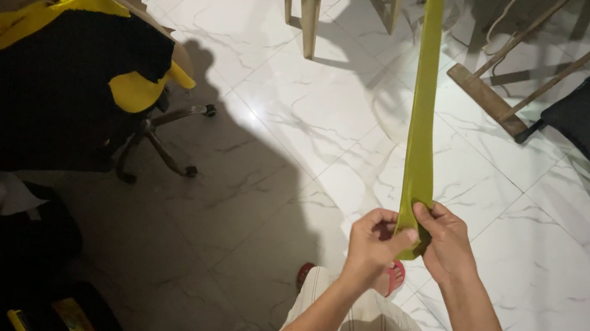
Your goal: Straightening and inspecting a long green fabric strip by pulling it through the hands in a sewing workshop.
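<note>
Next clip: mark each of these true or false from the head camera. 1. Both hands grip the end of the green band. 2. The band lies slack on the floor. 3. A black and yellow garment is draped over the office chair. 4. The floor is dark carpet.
1. True: the left hand and right hand pinch the lower end of the green band.
2. False: it runs taut from the hands up out of the top of the frame.
3. True: the black and yellow garment covers the office chair.
4. False: the floor is white marbled tile.
</note>
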